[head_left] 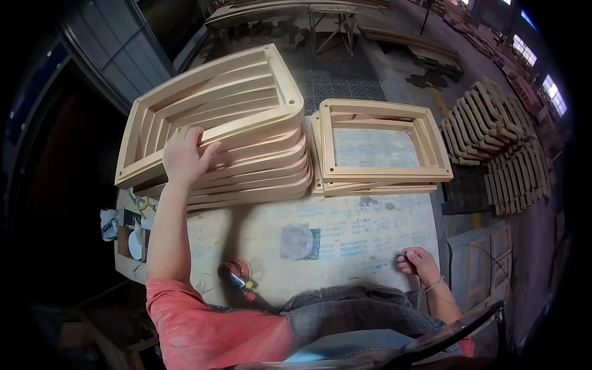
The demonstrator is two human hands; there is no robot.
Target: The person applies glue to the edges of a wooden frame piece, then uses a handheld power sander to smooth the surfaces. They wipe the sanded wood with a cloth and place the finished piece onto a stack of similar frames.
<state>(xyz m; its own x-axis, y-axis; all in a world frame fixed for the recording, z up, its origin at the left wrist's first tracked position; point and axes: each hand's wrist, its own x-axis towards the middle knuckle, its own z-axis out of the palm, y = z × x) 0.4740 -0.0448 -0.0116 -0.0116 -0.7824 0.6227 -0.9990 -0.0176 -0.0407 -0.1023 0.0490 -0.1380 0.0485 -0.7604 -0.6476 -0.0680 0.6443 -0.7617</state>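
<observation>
My left hand [185, 154] grips the near rail of the top pale wooden frame [250, 125], thumb and fingers over the wood. That frame is rectangular with rounded corners and small corner holes. It tops a tall, leaning stack of similar frames [265, 176] on the table's left. Close to the table's right edge, my right hand [420, 264] is curled closed; whatever its fingers may hold is hidden. A lower stack of frames [388, 177] lies right of the tall one. A red-orange handheld sander [234, 271] rests near my waist, and a round grey sanding disc [298, 241] lies mid-table.
The worktable [364, 234] has a printed, stained covering. At its left edge sit an open box [131, 242] and a crumpled pale cloth [109, 223]. Stacked curved wooden parts [487, 123] stand on the right. A far bench [277, 11] holds boards.
</observation>
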